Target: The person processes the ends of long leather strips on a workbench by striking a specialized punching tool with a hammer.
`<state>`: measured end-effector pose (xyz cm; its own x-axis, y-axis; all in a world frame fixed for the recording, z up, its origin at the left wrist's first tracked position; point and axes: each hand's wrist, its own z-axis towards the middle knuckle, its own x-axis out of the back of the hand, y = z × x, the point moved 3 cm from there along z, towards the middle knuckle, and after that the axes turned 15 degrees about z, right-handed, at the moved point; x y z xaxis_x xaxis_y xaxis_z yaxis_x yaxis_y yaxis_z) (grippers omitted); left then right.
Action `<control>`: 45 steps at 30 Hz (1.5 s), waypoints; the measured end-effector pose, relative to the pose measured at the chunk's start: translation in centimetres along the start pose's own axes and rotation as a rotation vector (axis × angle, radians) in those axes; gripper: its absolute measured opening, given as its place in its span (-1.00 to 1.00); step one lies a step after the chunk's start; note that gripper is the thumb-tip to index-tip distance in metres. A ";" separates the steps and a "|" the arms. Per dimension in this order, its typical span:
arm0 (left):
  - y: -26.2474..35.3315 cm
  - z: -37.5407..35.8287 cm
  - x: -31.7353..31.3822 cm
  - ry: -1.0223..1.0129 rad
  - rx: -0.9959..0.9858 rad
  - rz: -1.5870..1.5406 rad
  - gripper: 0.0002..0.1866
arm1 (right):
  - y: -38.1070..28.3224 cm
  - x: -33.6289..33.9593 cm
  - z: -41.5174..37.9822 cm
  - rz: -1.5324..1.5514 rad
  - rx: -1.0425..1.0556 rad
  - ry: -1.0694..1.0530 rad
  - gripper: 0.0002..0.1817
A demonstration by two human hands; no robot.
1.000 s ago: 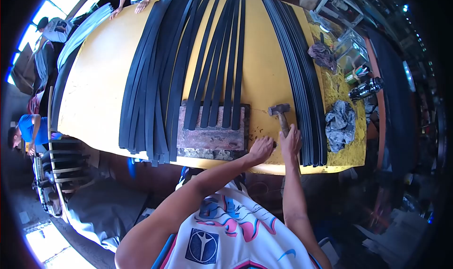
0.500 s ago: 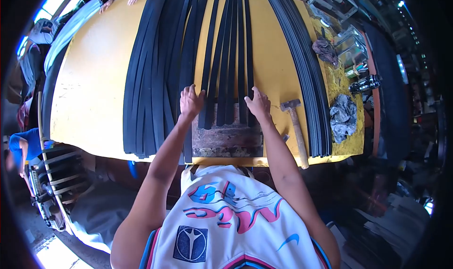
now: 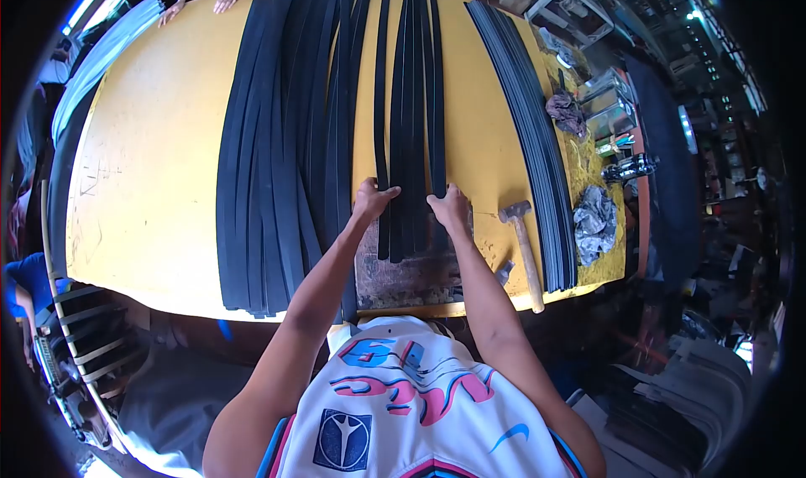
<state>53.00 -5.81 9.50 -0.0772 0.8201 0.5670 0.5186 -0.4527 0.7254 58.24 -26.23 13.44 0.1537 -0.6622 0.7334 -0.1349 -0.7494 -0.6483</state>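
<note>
My left hand (image 3: 372,199) and right hand (image 3: 449,207) press flat, bracketing the black rubber strips (image 3: 409,125). A hammer (image 3: 520,243) lies just right of my right hand

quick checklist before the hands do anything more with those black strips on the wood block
1. Both hands on the strips: left hand and right hand press the centre strips from either side. Ok.
2. Strip ends over the wooden block: ok.
3. Strips gathered edge to edge: ok near the hands; farther up cannot tell.
4. Hammer clear of the hands, lying right of the block: ok.
5. Side bundle apart from centre strips: ok.
</note>
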 end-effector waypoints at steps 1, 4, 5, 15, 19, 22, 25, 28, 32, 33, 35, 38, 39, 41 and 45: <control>-0.5 0.8 -0.8 -0.132 0.028 -0.094 -0.35 | -0.4 0.1 -0.2 0.000 0.003 0.005 -0.44; -2.8 3.3 -3.7 -0.172 0.028 -0.293 -0.45 | -1.6 -0.2 0.3 0.147 -0.081 -0.065 -0.45; -2.7 3.5 -3.9 -0.231 0.077 -0.407 -0.47 | -1.5 -0.8 0.3 0.127 -0.084 -0.086 -0.44; -1.0 2.8 -3.5 -0.342 0.162 -0.515 -0.54 | -1.2 -0.9 0.7 0.463 -0.251 -0.183 -0.40; 1.1 1.6 -2.8 -0.370 0.165 -0.628 -0.65 | -4.2 -1.2 -1.2 0.273 -0.256 -0.224 -0.50; 0.3 2.3 -4.1 -0.377 0.150 -0.743 -0.69 | -1.0 -3.4 0.3 0.280 -0.200 -0.131 -0.49; 0.2 2.1 -3.9 -0.390 0.187 -0.765 -0.71 | -1.1 -1.7 0.4 0.395 -0.180 -0.153 -0.46; -0.5 2.6 -4.9 -0.386 0.171 -0.746 -0.70 | -4.4 0.4 -1.2 0.735 -0.318 -0.220 -0.74; 3.0 1.6 -4.7 -0.325 0.123 -0.715 -0.64 | -2.9 -2.3 -1.1 0.714 -0.265 -0.208 -0.79; 3.5 1.4 -4.3 -0.324 0.109 -0.713 -0.64 | -2.6 -2.1 -0.6 0.720 -0.254 -0.200 -0.79; 3.1 1.7 -4.7 -0.379 0.027 -0.786 -0.63 | -0.7 -3.1 0.7 0.739 -0.406 -0.334 -0.69; 4.1 2.5 -6.1 -0.336 0.012 -0.781 -0.53 | -3.6 -0.8 -0.3 0.771 -0.288 -0.271 -0.63; 4.8 1.8 -6.1 -0.367 0.118 -0.959 -0.49 | -4.3 -0.8 -0.3 0.782 -0.181 -0.297 -0.64; 5.6 2.5 -5.4 -0.451 -0.003 -0.788 -0.42 | -4.8 -0.7 -0.2 0.725 -0.249 -0.247 -0.55; 10.5 1.9 -4.8 -0.655 0.091 -1.059 -0.46 | -6.6 3.0 -1.9 0.624 -0.086 -0.257 -0.35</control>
<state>60.50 -13.87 13.63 -0.0677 0.7981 -0.5987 0.5197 0.5405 0.6617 57.78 -23.33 20.32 0.2485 -0.9572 0.1481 -0.3493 -0.2312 -0.9080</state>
